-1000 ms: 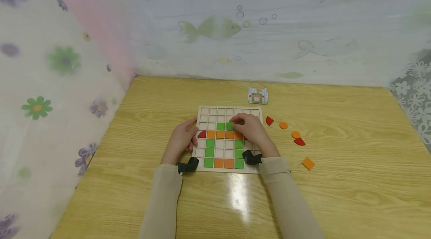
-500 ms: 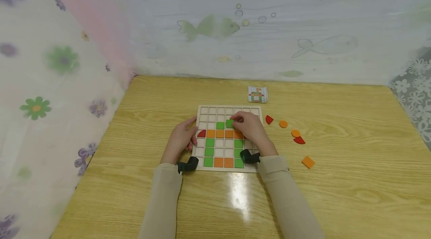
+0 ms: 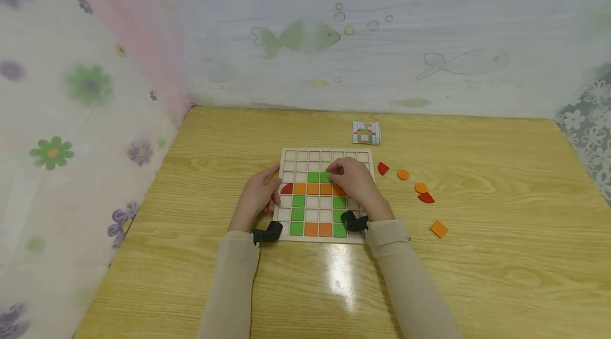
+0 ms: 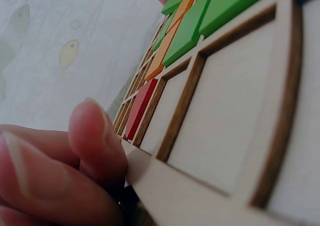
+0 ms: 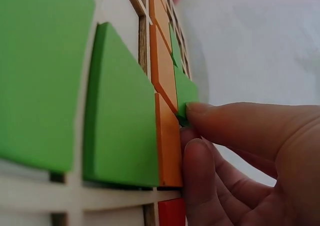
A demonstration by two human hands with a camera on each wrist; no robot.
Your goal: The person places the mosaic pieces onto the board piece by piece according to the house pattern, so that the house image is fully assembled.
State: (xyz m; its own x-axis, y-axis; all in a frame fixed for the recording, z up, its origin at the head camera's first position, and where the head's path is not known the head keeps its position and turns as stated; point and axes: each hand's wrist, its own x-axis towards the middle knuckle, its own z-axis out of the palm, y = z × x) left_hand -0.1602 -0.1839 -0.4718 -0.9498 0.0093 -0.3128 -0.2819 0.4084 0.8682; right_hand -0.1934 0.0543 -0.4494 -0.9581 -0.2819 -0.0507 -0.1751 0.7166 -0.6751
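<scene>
A wooden grid board (image 3: 312, 202) lies on the table, partly filled with green and orange square tiles. My right hand (image 3: 354, 180) reaches over its right side, thumb and fingertips pinching the edge of a green square tile (image 3: 325, 176). That tile sits beside another green tile (image 3: 313, 176), above the orange row (image 3: 312, 189). Close up in the right wrist view, the thumb presses on the tile's near end. My left hand (image 3: 256, 196) rests against the board's left edge, fingers loosely bent, near a red quarter-round tile (image 3: 287, 188). The right hand covers several right-hand cells.
A small pattern card (image 3: 366, 132) lies behind the board. To the right are loose pieces: a red quarter-round (image 3: 383, 168), an orange disc (image 3: 403, 174), a second orange disc (image 3: 421, 188) near another red piece (image 3: 426, 198), and an orange square (image 3: 438, 229). Patterned sheets hang behind the table.
The green tile in my right fingers was lifted slightly half a second ago; now it lies level in line with its green neighbour. My left hand stays at the board's edge.
</scene>
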